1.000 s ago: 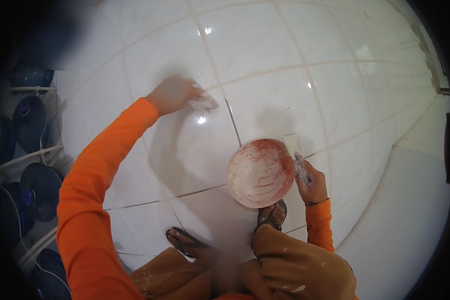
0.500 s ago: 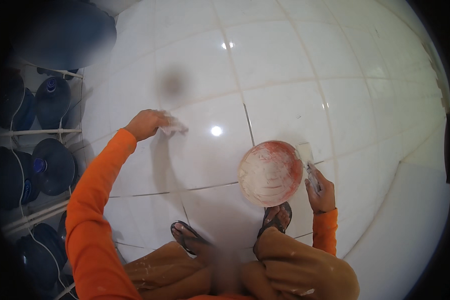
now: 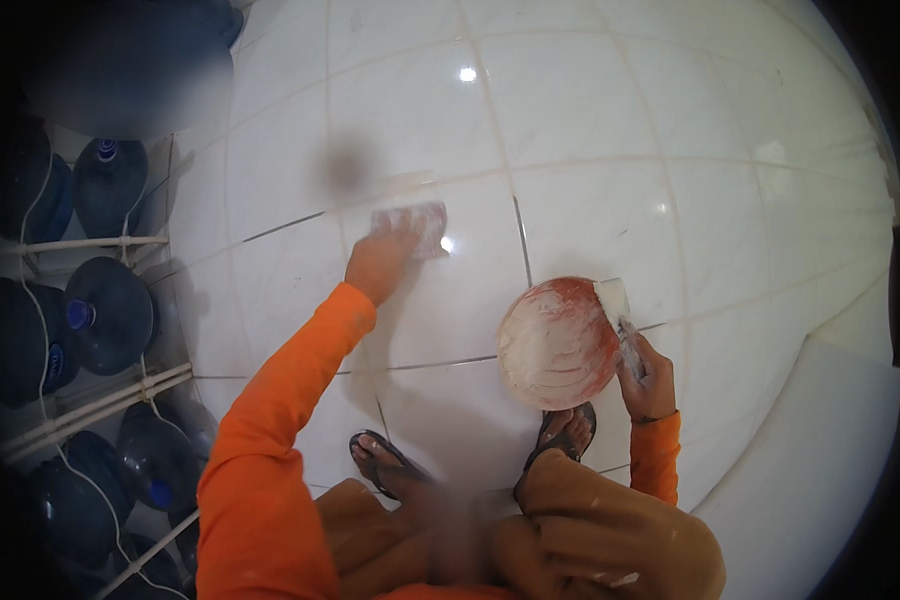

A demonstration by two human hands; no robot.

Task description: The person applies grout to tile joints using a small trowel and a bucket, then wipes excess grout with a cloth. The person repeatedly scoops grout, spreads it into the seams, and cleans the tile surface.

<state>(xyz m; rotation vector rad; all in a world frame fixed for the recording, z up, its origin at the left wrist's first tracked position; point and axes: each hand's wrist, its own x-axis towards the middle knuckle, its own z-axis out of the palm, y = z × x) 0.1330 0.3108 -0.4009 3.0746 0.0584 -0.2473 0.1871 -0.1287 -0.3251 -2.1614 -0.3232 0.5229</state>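
My left hand is closed on a pinkish cloth or pad smeared with white, against the pale square floor tiles; its fingers are partly covered. A red bowl coated inside with off-white paste stands just in front of my right foot. Beside its right rim, my right hand grips a putty knife by the handle, the pale blade pointing away from me at the rim. Some tile joints near the bowl show as dark lines, others are light beige.
Along the left stands a white-barred rack of large blue water bottles. A pale smooth surface borders the tiles at the right. My sandalled feet are near the bottom, below the bowl. A blurred patch obscures the upper left.
My left hand with the cloth swung left, then back to the right across the tiles. My right hand stays at the bowl with the knife. The view has shifted slightly, showing more rack.
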